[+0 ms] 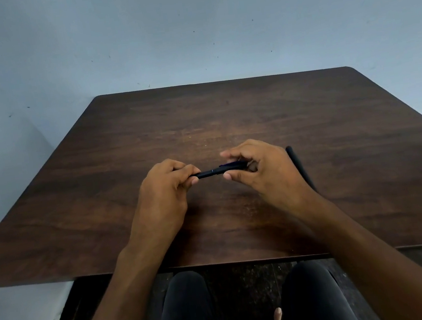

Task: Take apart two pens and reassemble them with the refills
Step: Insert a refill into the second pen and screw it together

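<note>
A black pen [212, 172] lies level between both hands, just above the dark wooden table [226, 120]. My left hand [164, 192] pinches its left end with thumb and fingers. My right hand [259, 169] grips its right end, where a bit of blue shows at the fingers. A thin seam shows at the pen's middle. A second black pen [300, 167] lies on the table just right of my right hand, pointing away from me, its near part hidden by my wrist.
The table stands against a pale blue wall [187, 28]. Its front edge runs just above my knees in black trousers [186, 310]. A dark speckled floor [248, 289] shows below.
</note>
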### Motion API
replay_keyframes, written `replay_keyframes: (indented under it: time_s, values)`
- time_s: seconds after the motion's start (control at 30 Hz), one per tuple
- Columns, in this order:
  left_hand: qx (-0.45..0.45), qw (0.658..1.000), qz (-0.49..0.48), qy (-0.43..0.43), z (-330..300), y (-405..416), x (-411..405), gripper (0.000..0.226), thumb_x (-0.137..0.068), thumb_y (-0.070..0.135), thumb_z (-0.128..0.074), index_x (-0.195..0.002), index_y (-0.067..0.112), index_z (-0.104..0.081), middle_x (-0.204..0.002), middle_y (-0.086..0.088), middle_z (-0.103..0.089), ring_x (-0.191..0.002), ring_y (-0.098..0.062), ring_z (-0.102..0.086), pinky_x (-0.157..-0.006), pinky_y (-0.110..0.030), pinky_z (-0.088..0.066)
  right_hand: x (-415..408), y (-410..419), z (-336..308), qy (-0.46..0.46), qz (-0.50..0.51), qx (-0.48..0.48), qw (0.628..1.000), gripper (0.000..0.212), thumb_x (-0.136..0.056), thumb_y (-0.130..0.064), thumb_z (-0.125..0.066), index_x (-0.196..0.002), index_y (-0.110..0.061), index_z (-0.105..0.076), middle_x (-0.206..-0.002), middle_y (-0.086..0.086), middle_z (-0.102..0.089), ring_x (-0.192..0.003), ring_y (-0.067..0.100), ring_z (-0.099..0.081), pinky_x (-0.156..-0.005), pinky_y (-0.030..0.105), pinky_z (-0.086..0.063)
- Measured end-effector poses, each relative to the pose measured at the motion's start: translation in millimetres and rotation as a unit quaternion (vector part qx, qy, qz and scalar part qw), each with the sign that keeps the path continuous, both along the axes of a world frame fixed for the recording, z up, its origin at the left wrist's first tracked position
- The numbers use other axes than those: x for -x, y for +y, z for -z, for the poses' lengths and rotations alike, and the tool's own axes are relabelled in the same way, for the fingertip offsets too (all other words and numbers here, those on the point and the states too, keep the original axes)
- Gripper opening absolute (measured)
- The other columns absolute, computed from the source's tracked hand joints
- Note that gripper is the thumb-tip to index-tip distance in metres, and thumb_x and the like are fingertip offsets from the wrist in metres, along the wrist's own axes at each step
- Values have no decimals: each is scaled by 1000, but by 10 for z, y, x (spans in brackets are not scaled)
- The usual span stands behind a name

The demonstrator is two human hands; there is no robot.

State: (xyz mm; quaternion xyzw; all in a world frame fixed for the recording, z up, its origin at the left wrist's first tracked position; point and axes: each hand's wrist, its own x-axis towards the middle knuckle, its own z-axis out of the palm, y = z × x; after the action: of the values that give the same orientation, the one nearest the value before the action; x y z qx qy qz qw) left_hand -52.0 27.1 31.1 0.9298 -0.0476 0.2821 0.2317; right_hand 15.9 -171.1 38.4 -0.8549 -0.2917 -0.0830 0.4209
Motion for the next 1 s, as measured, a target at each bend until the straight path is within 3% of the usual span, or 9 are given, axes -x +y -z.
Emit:
replay_keyframes:
  time_s: [0.1,0.2,0.27,0.53,1.0]
  values:
    - [3,1000,-6,-14,-11,35,7,15,-88,6,-70,-100,11,-77,-91,-4,-68,-85,-24,-62,-72,-37,-52,-13,-61,38,41,33,-46,998,47,-84,-35,-79,-127,-20,-69,-97,-12,-69,-80,2,-64,-75,20,-55]
    - [-1,1000,-6,-20,-12,53,2,15,-88,8,-70,-100,12,-77,-91,-2,-68,-85,-22,-61,-71,-39,-53,-54,-132,82,94,42,-120,987,26,-88,-29,-77,-111,-17,-76,-69,-14,-72,-53,1,-60,-56,21,-52]
    - [-2,1000,-1,-20,-2,37,-1,14,-88,8,-70,-100,13,-77,-91,-2,-68,-85,-21,-61,-71,-40,-53,-55,-139,104,112,37,-145,982,17,-88,-22,-77,-104,-17,-78,-62,-7,-71,-46,4,-57,-51,20,-51]
    - [3,999,-1,-41,18,-32,-7,11,-89,7,-69,-96,11,-76,-87,-3,-70,-82,-24,-63,-69,-40,-52,-46,-97,151,106,57,-199,973,17,-88,-17,-78,-105,-14,-80,-70,9,-74,-52,14,-60,-50,28,-55]
    - [52,995,-29,-75,58,-159,11,11,-84,0,-72,-92,7,-78,-87,-4,-73,-80,-21,-67,-73,-32,-52,-4,-71,34,102,58,-228,967,17,-88,-12,-76,-105,-6,-78,-64,0,-71,-46,6,-58,-50,20,-51]
